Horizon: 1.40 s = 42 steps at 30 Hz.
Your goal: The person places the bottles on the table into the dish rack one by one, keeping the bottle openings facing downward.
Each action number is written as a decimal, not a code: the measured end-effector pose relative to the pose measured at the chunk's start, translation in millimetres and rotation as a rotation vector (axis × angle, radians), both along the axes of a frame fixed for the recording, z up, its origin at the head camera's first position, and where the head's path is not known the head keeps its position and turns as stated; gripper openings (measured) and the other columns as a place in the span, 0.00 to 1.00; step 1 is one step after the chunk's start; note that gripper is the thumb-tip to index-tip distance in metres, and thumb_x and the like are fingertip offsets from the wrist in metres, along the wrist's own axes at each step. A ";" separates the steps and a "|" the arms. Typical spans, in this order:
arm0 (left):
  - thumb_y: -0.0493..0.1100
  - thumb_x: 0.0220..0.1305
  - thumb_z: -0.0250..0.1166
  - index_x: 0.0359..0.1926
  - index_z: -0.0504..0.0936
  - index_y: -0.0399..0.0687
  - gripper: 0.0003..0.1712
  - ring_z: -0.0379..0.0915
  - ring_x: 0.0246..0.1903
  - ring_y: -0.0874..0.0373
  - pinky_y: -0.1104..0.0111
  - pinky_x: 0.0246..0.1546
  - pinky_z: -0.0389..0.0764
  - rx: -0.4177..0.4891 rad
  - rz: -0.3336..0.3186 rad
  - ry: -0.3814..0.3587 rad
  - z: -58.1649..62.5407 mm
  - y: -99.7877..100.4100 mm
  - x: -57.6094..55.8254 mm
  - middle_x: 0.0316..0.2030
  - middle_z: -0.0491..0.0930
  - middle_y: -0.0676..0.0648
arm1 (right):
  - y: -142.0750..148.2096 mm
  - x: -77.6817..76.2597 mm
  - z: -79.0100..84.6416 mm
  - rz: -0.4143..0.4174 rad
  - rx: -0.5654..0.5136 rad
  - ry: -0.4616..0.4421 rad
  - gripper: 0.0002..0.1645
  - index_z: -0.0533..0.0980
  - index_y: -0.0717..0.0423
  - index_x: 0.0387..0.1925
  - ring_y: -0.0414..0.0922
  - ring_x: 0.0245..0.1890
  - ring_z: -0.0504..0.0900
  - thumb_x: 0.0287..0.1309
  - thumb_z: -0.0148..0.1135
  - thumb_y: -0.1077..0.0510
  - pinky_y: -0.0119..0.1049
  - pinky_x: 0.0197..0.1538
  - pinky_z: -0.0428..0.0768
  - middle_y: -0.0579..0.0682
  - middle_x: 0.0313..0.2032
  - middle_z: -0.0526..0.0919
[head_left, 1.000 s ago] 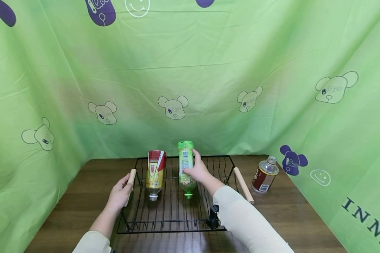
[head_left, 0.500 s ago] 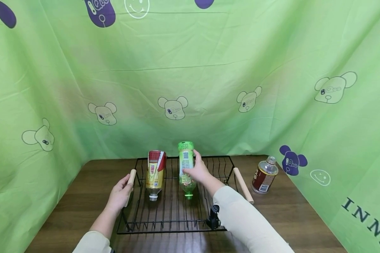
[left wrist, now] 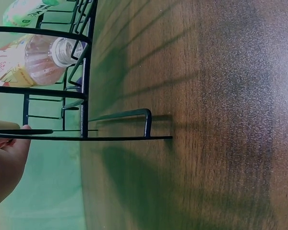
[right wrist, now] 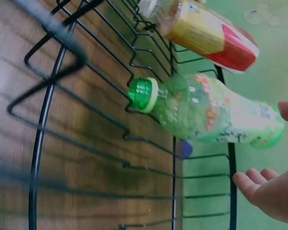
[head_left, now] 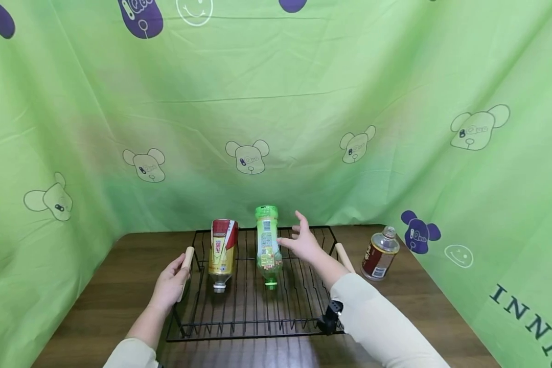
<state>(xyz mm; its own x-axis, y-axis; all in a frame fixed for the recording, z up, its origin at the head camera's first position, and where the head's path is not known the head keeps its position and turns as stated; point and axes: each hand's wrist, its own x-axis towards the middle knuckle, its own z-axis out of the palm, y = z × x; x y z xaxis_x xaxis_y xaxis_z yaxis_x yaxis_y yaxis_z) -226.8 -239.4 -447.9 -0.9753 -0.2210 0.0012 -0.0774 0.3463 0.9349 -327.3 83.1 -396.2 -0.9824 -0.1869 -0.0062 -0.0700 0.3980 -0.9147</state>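
My left hand [head_left: 169, 283] grips the left wooden handle [head_left: 187, 263] of a black wire dish rack [head_left: 239, 337]. In the rack, a green plastic bottle [head_left: 268, 243] leans upside down, neck toward me. Beside it on the left, a bottle with a red and yellow label [head_left: 222, 250] also leans neck down. My right hand [head_left: 309, 246] is just right of the green bottle, thumb and fingers spread, holding nothing. In the right wrist view a gap shows between the fingers and the green bottle [right wrist: 197, 108]. The left wrist view shows the left hand [left wrist: 7, 167] at the handle.
A clear, capless bottle with a dark red label [head_left: 380, 256] stands on the wooden table [head_left: 423, 306], right of the rack. The right wooden handle [head_left: 345, 257] is partly behind my right arm. A green printed cloth [head_left: 303, 174] hangs behind and at both sides.
My right hand has let go of the green bottle and moved right, its fingers spreading. The green bottle stays leaning in the rack. My left hand still holds the handle.
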 end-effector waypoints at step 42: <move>0.36 0.75 0.45 0.74 0.53 0.32 0.30 0.71 0.60 0.41 0.71 0.52 0.73 0.024 -0.013 -0.011 1.3 -0.1 1.6 0.66 0.65 0.26 | 156.8 43.9 1.0 -0.236 0.014 0.198 0.52 0.40 0.64 0.76 0.67 0.70 0.57 0.63 0.62 0.58 0.59 0.71 0.60 0.73 0.70 0.55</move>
